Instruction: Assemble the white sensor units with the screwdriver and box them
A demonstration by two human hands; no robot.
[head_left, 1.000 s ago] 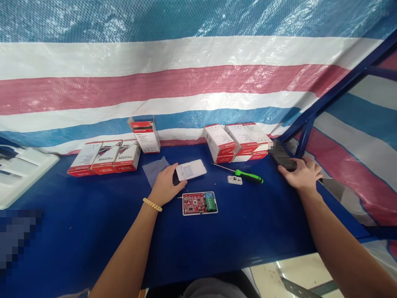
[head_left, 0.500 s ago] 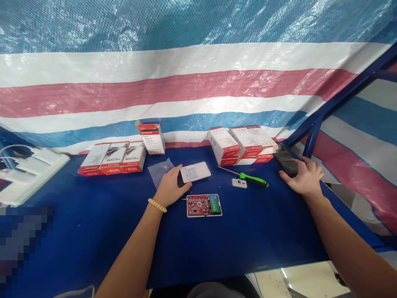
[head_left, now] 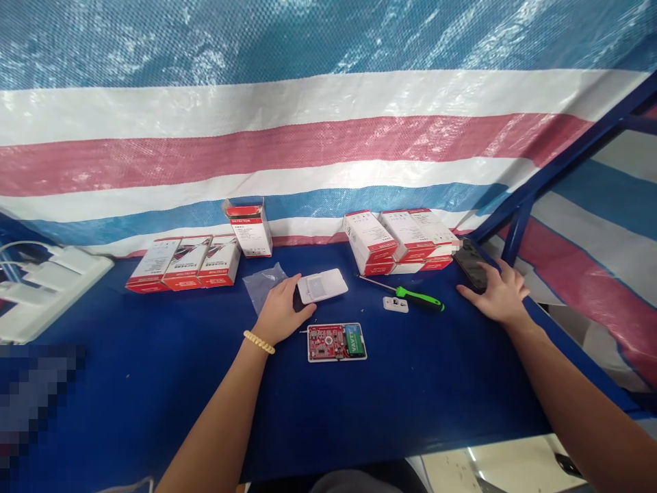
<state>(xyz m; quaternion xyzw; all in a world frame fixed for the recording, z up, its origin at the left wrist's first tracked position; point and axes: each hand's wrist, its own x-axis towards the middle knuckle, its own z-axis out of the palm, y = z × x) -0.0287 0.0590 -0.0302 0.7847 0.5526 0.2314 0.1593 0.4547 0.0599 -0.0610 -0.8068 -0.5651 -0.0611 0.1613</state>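
Note:
My left hand rests on the blue table with thumb and fingers apart. Its fingertips are at the left end of a white plastic detector cover, and a dark patch between thumb and fingers cannot be made out. A clear plastic bag lies partly behind this hand. Close in front is the detector's open base, showing a red circuit board and a green battery. On the right, my right hand lies with fingers spread at the edge of a black phone.
A green-and-black screwdriver lies near a small white bracket. Red-and-white detector boxes stand at left and right, with an opened box upright. A white power strip is far left; a striped tarp hangs behind.
My right hand has shifted slightly left against the phone. My left hand stays beside the white cover, and the view has moved a little.

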